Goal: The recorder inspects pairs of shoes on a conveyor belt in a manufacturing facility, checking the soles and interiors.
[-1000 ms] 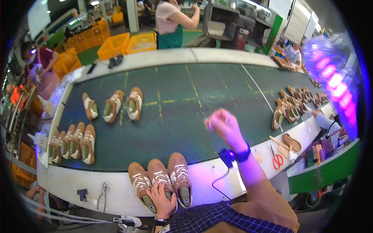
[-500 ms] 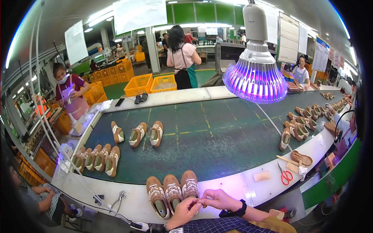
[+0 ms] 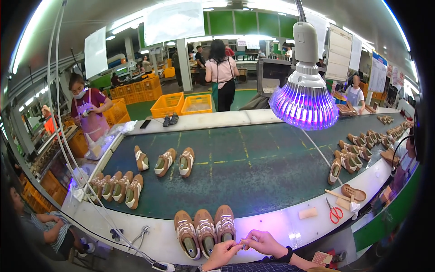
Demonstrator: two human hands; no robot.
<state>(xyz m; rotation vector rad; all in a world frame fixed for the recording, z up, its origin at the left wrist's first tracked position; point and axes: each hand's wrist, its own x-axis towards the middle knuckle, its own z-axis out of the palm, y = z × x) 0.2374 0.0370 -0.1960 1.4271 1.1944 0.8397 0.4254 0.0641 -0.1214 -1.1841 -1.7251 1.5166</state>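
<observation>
Hands together at the near edge. Your left hand (image 3: 222, 255) and right hand (image 3: 262, 242) meet low in the view, thumb and forefinger drawn together on each, tips almost touching between the two. (Whether something slight is pinched there, too small to tell.) The grip is a fingertip one, which would suit fine work better than a hold on anything bulky.

Three brown shoes (image 3: 204, 223) stand side by side on the near white ledge (image 3: 267, 224), just left of your right hand. Toes point far, openings face you; likely set so for easy reach into heel and laces. Your left hand hides the heel of the rightmost; contact with it, cannot tell.

Left of the shoes: pliers (image 3: 140, 236) lying on the ledge. Right: beige card (image 3: 308, 213), then red-handled scissors (image 3: 334, 212) and a brown sole (image 3: 354, 192), probably parked off to the side to leave you elbow room.

On the dark green belt (image 3: 253, 181), more shoes: a close row at near left (image 3: 120, 186), three spaced wider beyond it, a long cluster at far right (image 3: 353, 154). Lamp (image 3: 304, 102) hangs overhead, glowing violet; ledge right of the trio tinted purple.
</observation>
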